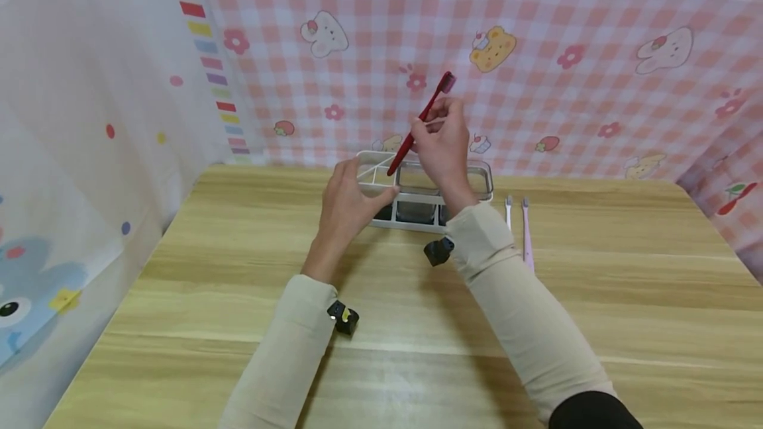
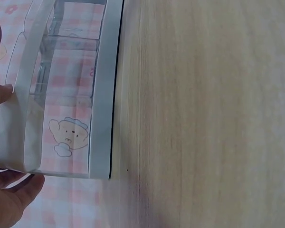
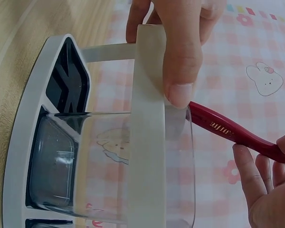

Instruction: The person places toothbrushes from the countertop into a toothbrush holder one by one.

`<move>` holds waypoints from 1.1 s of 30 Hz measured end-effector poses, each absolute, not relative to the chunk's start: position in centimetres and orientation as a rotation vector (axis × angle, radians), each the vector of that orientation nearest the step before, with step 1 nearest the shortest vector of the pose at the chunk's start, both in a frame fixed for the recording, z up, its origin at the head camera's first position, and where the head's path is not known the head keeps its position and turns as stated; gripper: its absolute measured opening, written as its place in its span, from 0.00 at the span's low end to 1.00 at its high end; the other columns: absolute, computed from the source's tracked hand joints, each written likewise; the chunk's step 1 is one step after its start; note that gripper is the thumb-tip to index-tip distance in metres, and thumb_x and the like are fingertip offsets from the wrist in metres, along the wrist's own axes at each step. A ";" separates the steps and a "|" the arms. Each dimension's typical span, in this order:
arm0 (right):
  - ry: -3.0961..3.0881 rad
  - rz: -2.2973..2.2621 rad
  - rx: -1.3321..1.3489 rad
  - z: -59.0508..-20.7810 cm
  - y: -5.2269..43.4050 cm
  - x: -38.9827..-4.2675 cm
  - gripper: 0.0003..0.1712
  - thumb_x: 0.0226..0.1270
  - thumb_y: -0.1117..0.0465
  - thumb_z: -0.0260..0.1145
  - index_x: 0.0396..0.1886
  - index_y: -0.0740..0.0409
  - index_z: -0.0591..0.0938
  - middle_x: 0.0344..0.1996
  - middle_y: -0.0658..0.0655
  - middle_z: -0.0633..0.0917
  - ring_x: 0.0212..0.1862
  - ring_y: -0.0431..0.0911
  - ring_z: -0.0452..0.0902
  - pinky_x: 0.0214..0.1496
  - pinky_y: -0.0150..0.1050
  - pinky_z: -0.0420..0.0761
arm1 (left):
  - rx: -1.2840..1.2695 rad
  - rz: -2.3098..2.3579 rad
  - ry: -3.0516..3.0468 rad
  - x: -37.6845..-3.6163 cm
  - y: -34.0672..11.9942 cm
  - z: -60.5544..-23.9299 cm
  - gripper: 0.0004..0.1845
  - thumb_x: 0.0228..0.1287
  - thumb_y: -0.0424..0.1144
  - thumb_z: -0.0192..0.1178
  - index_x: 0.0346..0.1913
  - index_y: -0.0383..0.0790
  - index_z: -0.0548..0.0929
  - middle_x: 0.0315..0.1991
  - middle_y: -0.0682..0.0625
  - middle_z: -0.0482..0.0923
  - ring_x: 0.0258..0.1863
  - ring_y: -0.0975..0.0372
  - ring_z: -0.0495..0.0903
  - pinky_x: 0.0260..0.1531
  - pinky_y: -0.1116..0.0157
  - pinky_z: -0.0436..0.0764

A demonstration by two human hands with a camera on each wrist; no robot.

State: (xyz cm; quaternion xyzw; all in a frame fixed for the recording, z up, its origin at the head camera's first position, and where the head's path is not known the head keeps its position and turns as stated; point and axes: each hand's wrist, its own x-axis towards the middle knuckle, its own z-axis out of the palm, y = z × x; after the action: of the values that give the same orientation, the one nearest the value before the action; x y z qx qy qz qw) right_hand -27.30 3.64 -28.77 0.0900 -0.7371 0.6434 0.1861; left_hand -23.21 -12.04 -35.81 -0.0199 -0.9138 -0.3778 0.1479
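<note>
A white toothbrush holder (image 1: 381, 224) with clear cups (image 1: 417, 181) stands at the table's back edge. My left hand (image 1: 348, 200) grips its left end, thumb on the front of the upper rail (image 3: 147, 118) and fingers behind. In my right hand (image 1: 444, 141) a red toothbrush (image 1: 407, 144) is pinched, tilted, with its bristle head up and to the right. The handle's lower end overlaps the left divided section of the top rail in the head view. Seen from the right wrist, the handle (image 3: 223, 128) slants down behind the rail, close to the left thumb.
Right of the holder lie a white toothbrush (image 1: 508, 210) and a purple toothbrush (image 1: 527, 234), partly hidden by the right sleeve. A pink checked cloth (image 1: 369, 51) hangs right behind the wooden table (image 1: 208, 270). A dark base with compartments (image 3: 66, 80) sits under the rail.
</note>
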 end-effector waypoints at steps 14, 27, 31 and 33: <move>-2.151 1.782 0.268 -29.6 3.1 -27.2 0.17 0.71 0.68 0.64 0.54 0.62 0.68 0.44 0.57 0.74 0.41 0.47 0.77 0.37 0.43 0.86 | -0.076 -1.106 -2.610 -23.2 -12.2 -35.8 0.47 0.56 0.59 0.72 0.72 0.34 0.69 0.65 0.39 0.70 0.57 0.49 0.74 0.56 0.50 0.76; -2.197 1.700 0.342 -30.8 2.6 -27.1 0.17 0.70 0.69 0.64 0.53 0.64 0.68 0.43 0.58 0.75 0.41 0.49 0.78 0.35 0.34 0.81 | -0.078 -1.119 -2.588 -23.0 -12.1 -36.0 0.45 0.56 0.58 0.73 0.70 0.35 0.70 0.62 0.40 0.72 0.54 0.50 0.75 0.53 0.50 0.76; -2.202 1.670 0.364 -30.9 2.4 -27.1 0.17 0.69 0.69 0.64 0.53 0.65 0.68 0.43 0.60 0.76 0.41 0.49 0.78 0.34 0.35 0.80 | -0.083 -1.118 -2.584 -23.1 -12.2 -36.0 0.44 0.56 0.58 0.72 0.70 0.36 0.70 0.62 0.40 0.72 0.54 0.50 0.75 0.54 0.49 0.76; -2.201 1.666 0.374 -31.0 2.3 -27.0 0.18 0.69 0.70 0.64 0.53 0.66 0.68 0.43 0.60 0.76 0.41 0.49 0.78 0.35 0.36 0.81 | -0.080 -1.118 -2.586 -23.1 -12.2 -36.0 0.44 0.56 0.58 0.72 0.70 0.36 0.70 0.63 0.40 0.72 0.55 0.50 0.75 0.54 0.49 0.76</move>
State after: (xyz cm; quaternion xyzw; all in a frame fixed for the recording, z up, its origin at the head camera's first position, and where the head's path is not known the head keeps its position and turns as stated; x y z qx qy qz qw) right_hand -27.04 2.34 -30.96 0.1321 -0.7777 0.5886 0.1771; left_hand -23.08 -12.23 -35.95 -0.0281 -0.9056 -0.3914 0.1610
